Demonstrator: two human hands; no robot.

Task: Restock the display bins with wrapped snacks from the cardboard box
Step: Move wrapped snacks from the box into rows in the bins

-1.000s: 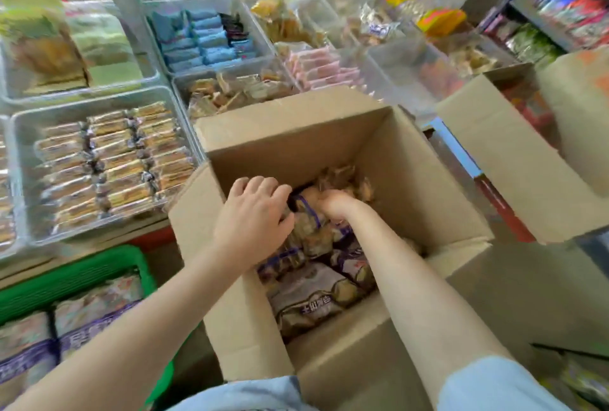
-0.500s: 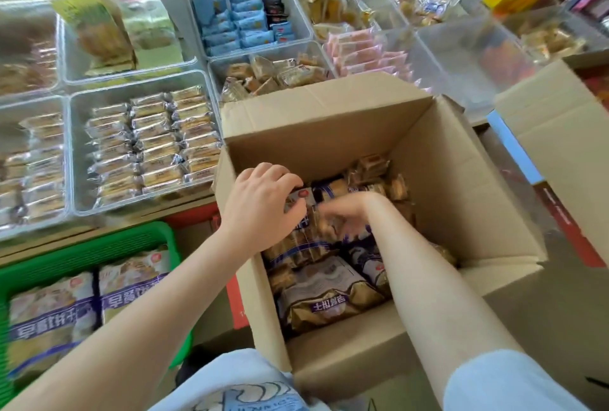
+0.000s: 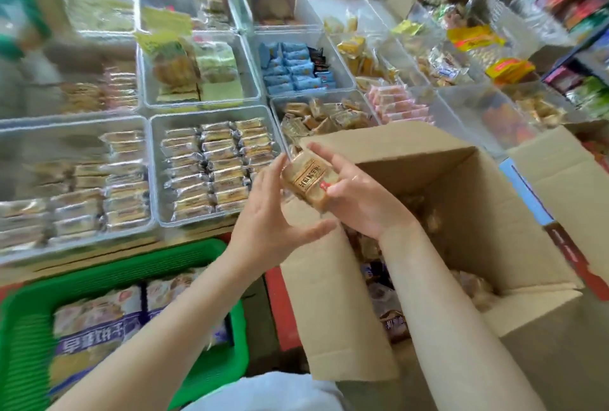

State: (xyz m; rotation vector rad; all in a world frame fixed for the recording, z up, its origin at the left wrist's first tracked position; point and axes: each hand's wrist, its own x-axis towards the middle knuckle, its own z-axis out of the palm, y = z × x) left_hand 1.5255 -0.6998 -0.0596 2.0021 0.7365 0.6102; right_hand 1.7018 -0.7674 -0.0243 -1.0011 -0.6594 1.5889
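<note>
Above the cardboard box (image 3: 412,160) flap, right hand (image 3: 359,196) pinching glossy rectangular snack packet (image 3: 309,181), left hand (image 3: 270,222) cupped open beside it

Both forearms extend forward, bare, converging at centre. Left hand (image 3: 267,216) palm up, fingers straight, thumb extended. Right hand (image 3: 356,193) fingers curled in a pinch, apparently thumb on top; grip detail partly blurred.
</note>
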